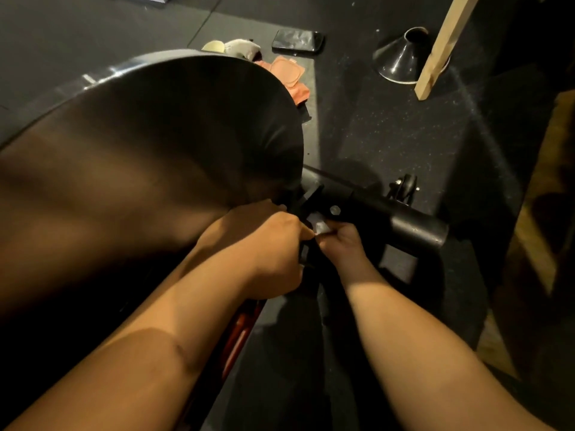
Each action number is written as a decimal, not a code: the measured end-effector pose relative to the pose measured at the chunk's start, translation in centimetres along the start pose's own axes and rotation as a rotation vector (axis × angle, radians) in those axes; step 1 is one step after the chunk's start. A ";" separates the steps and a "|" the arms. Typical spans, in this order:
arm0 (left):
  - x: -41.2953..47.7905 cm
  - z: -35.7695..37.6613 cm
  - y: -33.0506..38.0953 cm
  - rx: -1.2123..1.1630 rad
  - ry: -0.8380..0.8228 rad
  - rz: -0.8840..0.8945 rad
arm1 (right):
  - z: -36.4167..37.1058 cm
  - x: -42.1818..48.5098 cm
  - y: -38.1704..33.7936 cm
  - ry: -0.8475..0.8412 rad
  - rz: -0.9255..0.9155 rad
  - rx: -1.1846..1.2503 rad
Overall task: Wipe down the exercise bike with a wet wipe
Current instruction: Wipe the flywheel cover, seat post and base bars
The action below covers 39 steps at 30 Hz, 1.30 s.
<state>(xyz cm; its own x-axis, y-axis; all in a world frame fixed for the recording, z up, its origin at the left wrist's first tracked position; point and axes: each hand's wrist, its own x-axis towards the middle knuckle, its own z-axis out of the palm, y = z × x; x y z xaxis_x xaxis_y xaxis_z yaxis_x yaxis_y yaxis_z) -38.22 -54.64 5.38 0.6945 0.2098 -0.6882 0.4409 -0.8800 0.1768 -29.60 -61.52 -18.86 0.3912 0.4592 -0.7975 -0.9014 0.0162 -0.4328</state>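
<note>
Low between flywheel cover [174,144] and base bar [404,225], right hand [342,244] pinches a white wipe [320,224]; left hand [267,247] curls beside it, grasp unclear. Phone [297,41], cone [401,57], plank [441,48] lie beyond.

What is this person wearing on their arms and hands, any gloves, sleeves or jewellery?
Nothing that shows. Both forearms are bare to the picture's edge, with no sleeves in view. The left hand and the right hand wear no gloves, and no watch or bracelet is visible. Rings cannot be ruled out in this dim light.
</note>
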 end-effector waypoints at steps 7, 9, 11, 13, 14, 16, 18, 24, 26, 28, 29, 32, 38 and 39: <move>0.5 0.5 -0.6 0.026 0.021 -0.015 | -7.9 -2.7 -2.3 0.101 0.028 0.497; 0.4 0.4 -0.6 0.028 0.019 -0.014 | -9.0 -3.6 -2.2 0.171 -0.036 0.170; 0.2 0.2 -0.4 0.027 0.005 -0.019 | -8.7 -4.7 -1.9 0.261 -0.078 -0.172; 0.3 0.0 -0.3 0.029 0.007 -0.024 | -8.8 -5.0 -2.7 0.267 -0.036 -0.149; 0.3 -0.1 -0.3 0.018 0.004 -0.025 | -9.1 -5.4 -3.2 0.275 -0.007 0.004; 0.2 -0.1 -0.4 -0.002 -0.022 -0.024 | -10.4 -6.6 -5.2 0.421 0.051 0.217; 0.3 -0.1 -0.5 0.010 -0.022 -0.008 | -11.2 -7.7 -8.0 0.640 -0.100 0.029; 0.4 -0.1 -0.3 0.028 -0.013 -0.031 | -9.1 -7.8 -11.2 0.536 -0.705 -1.707; 0.3 -0.1 -0.3 0.041 -0.004 -0.025 | -8.5 -7.1 -9.5 0.353 -0.567 -1.879; 0.2 -0.1 -0.4 0.042 0.008 -0.026 | -8.4 -7.9 -9.0 0.324 -0.558 -1.933; 0.1 -0.1 -0.3 0.040 0.009 -0.021 | -8.9 -8.3 -9.1 0.294 -0.565 -1.965; 0.1 0.0 -0.3 0.041 0.012 -0.004 | -9.3 -9.2 -9.6 0.220 -0.579 -1.613; -0.1 -0.2 -0.2 0.075 0.024 0.004 | -10.3 -7.9 -11.5 0.353 -0.488 -1.626; 0.0 -0.1 -0.2 0.065 0.018 0.002 | -10.4 -7.6 -12.4 0.323 -0.365 -1.735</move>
<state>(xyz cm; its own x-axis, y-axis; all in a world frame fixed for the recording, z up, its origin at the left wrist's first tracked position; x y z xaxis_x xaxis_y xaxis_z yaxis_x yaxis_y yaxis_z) -38.23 -54.41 5.43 0.7059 0.2153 -0.6748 0.4019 -0.9062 0.1313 -19.45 -74.48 -11.76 0.7128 0.4692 -0.5214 0.3474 -0.8819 -0.3186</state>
